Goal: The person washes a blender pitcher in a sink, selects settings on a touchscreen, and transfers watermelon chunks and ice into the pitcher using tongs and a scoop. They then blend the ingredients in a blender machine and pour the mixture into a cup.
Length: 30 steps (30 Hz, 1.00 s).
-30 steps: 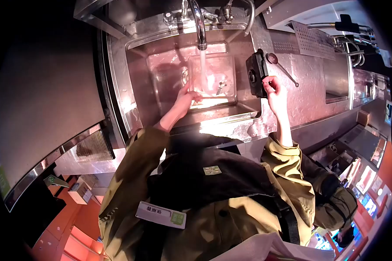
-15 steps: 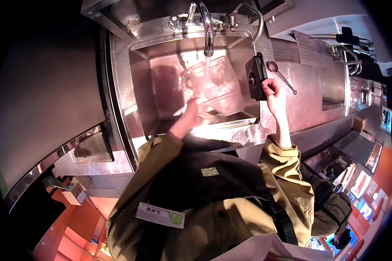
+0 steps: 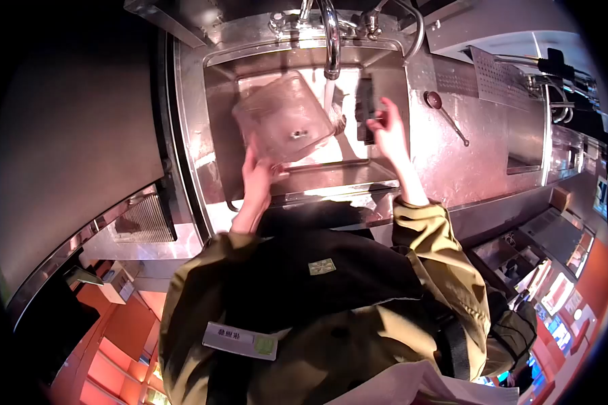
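My left hand grips the lower left edge of a clear, square plastic container, which is tipped over inside the steel sink. Its bottom faces up towards me. In the sink's right side, a black, box-shaped part stands nearly edge-on along the wall. My right hand is right beside that part, its fingers apart and the tips near its edge; the contact is hard to make out. Water runs from the chrome faucet to the right of the container.
A dark round-headed, long-handled spoon lies on the wet steel counter to the right. A perforated metal plate is farther right. A second tap curves over the sink's back right corner. Behind me on the right is another person.
My right hand has brought the black part from the right rim down into the sink. The container has turned over and shifted left out of the water stream, with my left hand now gripping it.
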Each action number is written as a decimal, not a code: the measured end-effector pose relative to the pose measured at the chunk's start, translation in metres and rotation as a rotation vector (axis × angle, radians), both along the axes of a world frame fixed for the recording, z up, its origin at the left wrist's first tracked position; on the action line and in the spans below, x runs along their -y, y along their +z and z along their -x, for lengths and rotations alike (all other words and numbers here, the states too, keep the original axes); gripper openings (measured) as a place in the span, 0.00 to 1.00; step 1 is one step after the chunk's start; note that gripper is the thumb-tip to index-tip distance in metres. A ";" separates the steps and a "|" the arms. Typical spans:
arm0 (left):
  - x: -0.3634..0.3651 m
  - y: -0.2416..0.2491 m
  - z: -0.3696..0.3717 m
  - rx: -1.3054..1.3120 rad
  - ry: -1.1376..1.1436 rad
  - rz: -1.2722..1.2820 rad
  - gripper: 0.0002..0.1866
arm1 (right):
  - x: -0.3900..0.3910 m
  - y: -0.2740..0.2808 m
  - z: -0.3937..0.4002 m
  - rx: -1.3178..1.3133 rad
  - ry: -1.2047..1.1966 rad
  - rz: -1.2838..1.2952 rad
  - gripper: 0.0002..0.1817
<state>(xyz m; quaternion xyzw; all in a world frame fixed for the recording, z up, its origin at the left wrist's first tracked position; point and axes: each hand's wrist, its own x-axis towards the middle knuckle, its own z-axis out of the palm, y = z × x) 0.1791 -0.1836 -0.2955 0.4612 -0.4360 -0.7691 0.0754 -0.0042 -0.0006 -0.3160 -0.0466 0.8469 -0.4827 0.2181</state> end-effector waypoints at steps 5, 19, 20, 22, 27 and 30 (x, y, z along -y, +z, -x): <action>0.029 0.055 -0.056 -0.071 0.047 0.149 0.33 | 0.069 -0.077 -0.035 0.599 -0.251 0.324 0.11; 0.041 0.058 -0.016 -0.046 0.014 0.086 0.29 | 0.051 -0.030 -0.037 -0.116 0.053 -0.316 0.18; 0.041 0.038 -0.014 0.001 -0.019 0.129 0.28 | 0.027 -0.016 -0.030 -0.242 0.095 -0.412 0.18; 0.038 0.020 0.000 0.032 -0.174 0.185 0.28 | -0.030 0.018 -0.021 -0.268 -0.184 -0.359 0.21; 0.017 -0.029 0.035 0.057 -0.464 0.261 0.33 | -0.208 -0.010 0.007 -0.150 -0.521 0.002 0.18; 0.003 -0.062 0.053 0.021 -0.514 0.275 0.33 | -0.259 -0.029 0.024 -0.216 -0.450 -0.417 0.20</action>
